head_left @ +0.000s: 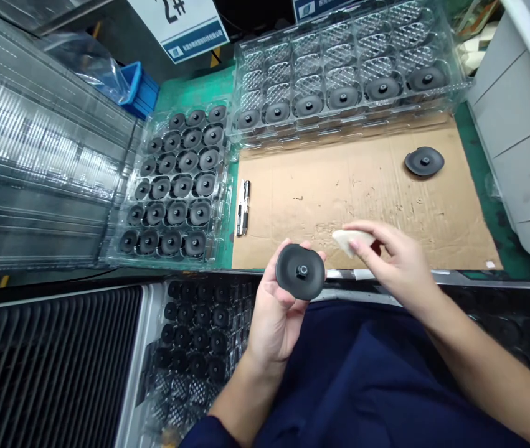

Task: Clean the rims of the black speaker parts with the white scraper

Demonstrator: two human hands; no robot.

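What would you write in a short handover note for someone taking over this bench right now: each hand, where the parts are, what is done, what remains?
Left hand: fingers hold one black disc, hub up.
Right hand: holds a small white pad beside that disc.
Done: seven discs sit in the front row of the far clear tray; a loose disc lies on the cardboard.
Left: the far tray's other pockets are unfilled; the left tray is full of discs.

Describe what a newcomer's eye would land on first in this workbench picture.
Front and centre, the left hand holds up a round black disc with a central hub, while the right hand pinches a small white pad beside it. Left of the brown cardboard sheet, a clear plastic tray is packed with matching discs.
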